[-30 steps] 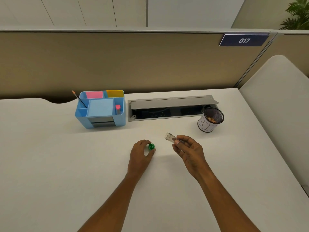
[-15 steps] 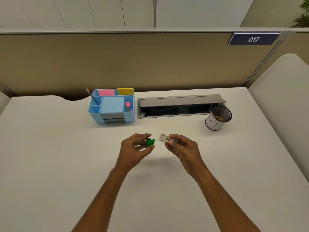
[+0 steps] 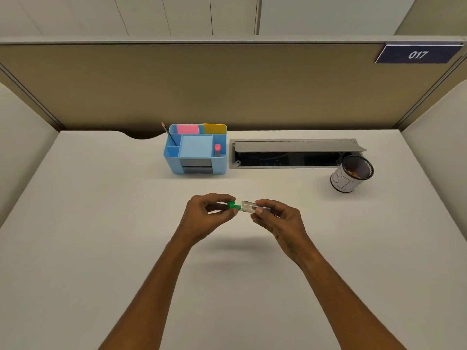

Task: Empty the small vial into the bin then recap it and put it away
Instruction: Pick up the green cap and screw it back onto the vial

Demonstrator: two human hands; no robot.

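Observation:
My right hand (image 3: 276, 219) holds a small clear vial (image 3: 250, 206) sideways above the desk, its open mouth pointing left. My left hand (image 3: 206, 215) pinches the green cap (image 3: 233, 205) right at the vial's mouth, and the two look to be touching. The vial looks empty. The bin (image 3: 351, 174), a small black mesh cup with a white paper label, stands at the right rear and has some orange-brown bits inside. A light blue desk organiser (image 3: 195, 154) stands at the back centre.
An open cable tray (image 3: 290, 155) with a raised grey lid is set into the desk between organiser and bin. The organiser holds a pencil (image 3: 168, 133), pink and yellow notes and a small pink-topped item. Partition walls close the desk at the back and both sides.
My left hand lifted the green cap from the desk and carried it right to the vial's mouth. My right hand turned the vial level and brought it closer. The camera view shifted slightly.

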